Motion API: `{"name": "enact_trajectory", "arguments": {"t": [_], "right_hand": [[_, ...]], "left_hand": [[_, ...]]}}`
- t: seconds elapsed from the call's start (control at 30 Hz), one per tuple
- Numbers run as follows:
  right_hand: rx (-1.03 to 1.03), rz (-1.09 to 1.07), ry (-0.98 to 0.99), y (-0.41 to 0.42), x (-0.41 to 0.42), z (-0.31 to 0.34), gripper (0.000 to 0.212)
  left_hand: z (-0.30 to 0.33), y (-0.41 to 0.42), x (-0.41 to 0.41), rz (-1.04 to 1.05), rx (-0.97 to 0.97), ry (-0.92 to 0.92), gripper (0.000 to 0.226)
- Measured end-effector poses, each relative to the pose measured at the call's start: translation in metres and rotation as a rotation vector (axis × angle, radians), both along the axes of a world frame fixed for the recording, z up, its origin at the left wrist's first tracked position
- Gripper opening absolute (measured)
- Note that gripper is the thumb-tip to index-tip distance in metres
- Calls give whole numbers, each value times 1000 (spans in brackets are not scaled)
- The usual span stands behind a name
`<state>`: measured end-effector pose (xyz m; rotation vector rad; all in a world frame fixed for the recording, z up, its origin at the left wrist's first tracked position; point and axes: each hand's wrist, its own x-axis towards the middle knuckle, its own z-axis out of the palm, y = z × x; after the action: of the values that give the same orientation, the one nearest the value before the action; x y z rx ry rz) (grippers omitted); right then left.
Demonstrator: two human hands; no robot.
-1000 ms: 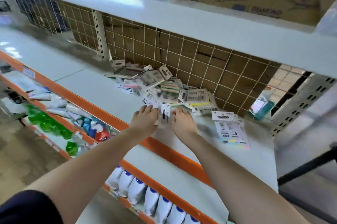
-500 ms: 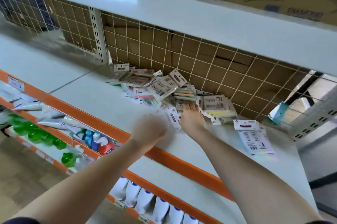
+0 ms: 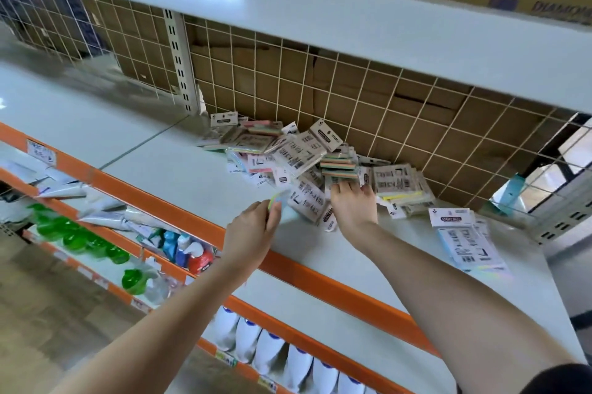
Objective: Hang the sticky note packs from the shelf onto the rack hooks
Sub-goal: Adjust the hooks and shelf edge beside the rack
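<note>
Already the left hand (image 3: pixel 256 227) pinches one blurred sticky note pack (image 3: pixel 278 201) just off the near edge of the pile of packs (image 3: pixel 307 162), which lies heaped on the shelf (image 3: pixel 160 169) against the wire grid (image 3: pixel 384 98). The right hand (image 3: pixel 354 204) rests on the pile's front, fingers reaching into the packs; whether it grips one cannot be told. No rack hooks show, so the carry probably leads out of view. The pile runs left to right, directly ahead of the right hand.
</note>
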<state>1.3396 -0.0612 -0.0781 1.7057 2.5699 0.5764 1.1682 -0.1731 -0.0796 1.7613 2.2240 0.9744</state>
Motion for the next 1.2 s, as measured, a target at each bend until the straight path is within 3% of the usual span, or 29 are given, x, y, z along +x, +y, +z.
{"name": "enact_trajectory", "arguments": {"t": [0.07,0.13,0.23,0.37,0.53,0.67,0.73,0.83,0.93,1.0,1.07,1.2], "right_hand": [[38,-7,-66,-6,0,8,29],[130,49,-8,-10,4,13,24],[181,137,261,-22,18,14,14],[50,16,652,-33,38,21,15],[-204,-363,1358,-36,68,28,25],[-568,-417,2172,-48,97,30,37],[-740,-421,2408,-61,115,31,32],[-927,-369,2510,-80,141,29,33],[-1048,-328,2473,-101,167,29,47],[-1092,-300,2443,-115,186,30,45],[-1087,-345,2475,-128,203,34,35],[-961,-425,2387,-153,242,44,47]], "left_hand": [[2,-1,-1,13,-10,-168,41],[1,1,0,47,-16,-353,44],[-2,3,1,111,-1,-540,39],[-4,4,10,168,-8,-729,11],[0,13,33,156,-86,-1094,8],[6,17,57,140,-96,-1256,18],[9,19,70,111,-87,-1317,16],[12,19,93,21,-118,-1287,14],[15,15,118,-106,-155,-1214,21],[18,12,136,-181,-147,-1167,18],[22,7,155,-235,-143,-1129,10],[30,-8,195,-305,-161,-1142,5]]}}
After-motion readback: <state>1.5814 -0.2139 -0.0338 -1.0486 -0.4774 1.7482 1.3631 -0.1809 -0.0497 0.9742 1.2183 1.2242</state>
